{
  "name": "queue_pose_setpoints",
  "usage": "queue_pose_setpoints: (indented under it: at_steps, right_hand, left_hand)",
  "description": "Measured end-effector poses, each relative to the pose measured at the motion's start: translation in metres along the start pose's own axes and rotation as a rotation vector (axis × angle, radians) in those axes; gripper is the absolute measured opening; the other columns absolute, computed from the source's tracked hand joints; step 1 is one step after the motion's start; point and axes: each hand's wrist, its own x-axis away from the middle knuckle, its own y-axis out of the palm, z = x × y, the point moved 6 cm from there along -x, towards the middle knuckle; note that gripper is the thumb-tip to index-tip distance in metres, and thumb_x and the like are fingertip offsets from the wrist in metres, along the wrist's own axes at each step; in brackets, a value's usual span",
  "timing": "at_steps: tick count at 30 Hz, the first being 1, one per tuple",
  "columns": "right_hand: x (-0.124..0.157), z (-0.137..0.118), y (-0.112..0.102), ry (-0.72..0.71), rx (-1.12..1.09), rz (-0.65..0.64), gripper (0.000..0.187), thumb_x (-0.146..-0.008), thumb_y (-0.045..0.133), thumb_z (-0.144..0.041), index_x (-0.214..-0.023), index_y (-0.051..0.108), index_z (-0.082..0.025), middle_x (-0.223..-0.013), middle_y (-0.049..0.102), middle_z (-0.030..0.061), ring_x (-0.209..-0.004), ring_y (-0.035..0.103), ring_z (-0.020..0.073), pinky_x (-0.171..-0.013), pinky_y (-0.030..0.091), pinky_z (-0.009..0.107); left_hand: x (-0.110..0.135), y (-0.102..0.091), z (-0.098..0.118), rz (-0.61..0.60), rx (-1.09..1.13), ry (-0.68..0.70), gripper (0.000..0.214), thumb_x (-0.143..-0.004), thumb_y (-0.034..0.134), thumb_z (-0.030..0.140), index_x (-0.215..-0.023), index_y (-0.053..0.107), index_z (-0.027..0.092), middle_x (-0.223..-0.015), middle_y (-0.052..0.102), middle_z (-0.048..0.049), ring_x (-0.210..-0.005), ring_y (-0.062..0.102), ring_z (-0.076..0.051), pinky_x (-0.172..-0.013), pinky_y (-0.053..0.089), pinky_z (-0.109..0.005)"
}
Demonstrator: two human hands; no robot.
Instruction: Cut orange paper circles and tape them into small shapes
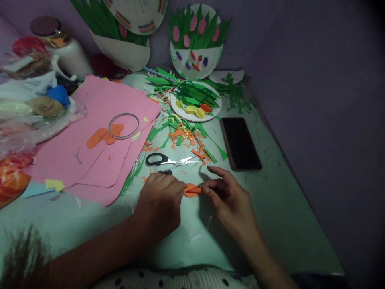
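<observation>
Between my hands is a small orange paper cutout (pixel 190 191), with what looks like a folded flap across it. My left hand (pixel 162 196) pinches its left end, the fingers curled in. At the other end, the thumb and a finger of my right hand (pixel 230 200) grip the flap, while the index finger stretches out above. Just beyond my left hand lie open scissors (pixel 171 161) with black handles, one handle partly hidden by that hand. More orange paper ovals (pixel 102 136) rest on pink paper sheets (pixel 90 164) at the left, beside a grey ring (pixel 124 114).
Green and orange paper scraps (pixel 186 136) spread beyond the scissors. A paper plate (pixel 174 110) holds green strips and yellow and orange ovals. A phone (pixel 241 143) lies at right. Decorated plates (pixel 197 60) lean on the wall. Plastic bags and a jar (pixel 70 56) crowd the left.
</observation>
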Motion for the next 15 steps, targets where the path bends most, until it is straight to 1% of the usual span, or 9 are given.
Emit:
queue_pose_setpoints:
  at_steps: [3, 6, 10, 12, 15]
  right_hand:
    - [-0.0046, -0.0011, 0.0051, -0.014, 0.017, -0.020, 0.040, -0.077, 0.057, -0.015, -0.115, 0.048, -0.024, -0.076, 0.070, -0.0024, -0.076, 0.065, 0.0164, -0.075, 0.048, 0.032]
    - [-0.0062, 0.0009, 0.0066, -0.017, 0.036, 0.010, 0.040, -0.076, 0.058, -0.015, -0.114, 0.049, -0.024, -0.078, 0.071, -0.0018, -0.076, 0.066, 0.0168, -0.076, 0.048, 0.033]
    - [-0.0060, 0.0041, 0.0075, -0.027, 0.009, 0.043, 0.040, -0.077, 0.059, -0.016, -0.115, 0.049, -0.023, -0.081, 0.072, -0.0009, -0.077, 0.067, 0.0165, -0.074, 0.050, 0.031]
    - [-0.0046, 0.0030, 0.0067, -0.059, 0.005, 0.073, 0.039, -0.077, 0.060, -0.016, -0.114, 0.049, -0.024, -0.081, 0.072, -0.0011, -0.077, 0.067, 0.0160, -0.074, 0.050, 0.031]
    - [0.0016, -0.0015, 0.0029, -0.138, 0.018, 0.147, 0.040, -0.079, 0.059, -0.017, -0.116, 0.048, -0.026, -0.084, 0.072, -0.0013, -0.079, 0.067, 0.0156, -0.072, 0.052, 0.029]
  left_hand:
    - [0.0013, 0.0022, -0.0019, -0.037, -0.034, -0.023, 0.020, -0.077, 0.045, 0.010, -0.079, 0.064, 0.015, -0.072, 0.064, -0.0071, -0.070, 0.055, -0.024, -0.065, 0.037, -0.039]
    - [0.0024, 0.0033, -0.0038, -0.055, -0.043, -0.051, 0.020, -0.076, 0.044, 0.011, -0.080, 0.063, 0.016, -0.072, 0.064, -0.0067, -0.070, 0.055, -0.025, -0.065, 0.037, -0.040]
    - [0.0020, 0.0045, -0.0038, -0.067, -0.038, -0.061, 0.020, -0.078, 0.044, 0.012, -0.080, 0.063, 0.017, -0.073, 0.065, -0.0061, -0.070, 0.056, -0.025, -0.065, 0.037, -0.040]
    - [0.0017, 0.0031, -0.0041, -0.053, -0.024, -0.075, 0.020, -0.080, 0.044, 0.014, -0.081, 0.063, 0.017, -0.073, 0.065, -0.0055, -0.070, 0.056, -0.025, -0.065, 0.038, -0.040]
    - [0.0022, -0.0037, -0.0062, 0.028, 0.066, -0.124, 0.018, -0.082, 0.045, 0.017, -0.083, 0.062, 0.019, -0.076, 0.066, -0.0037, -0.071, 0.058, -0.022, -0.064, 0.041, -0.036]
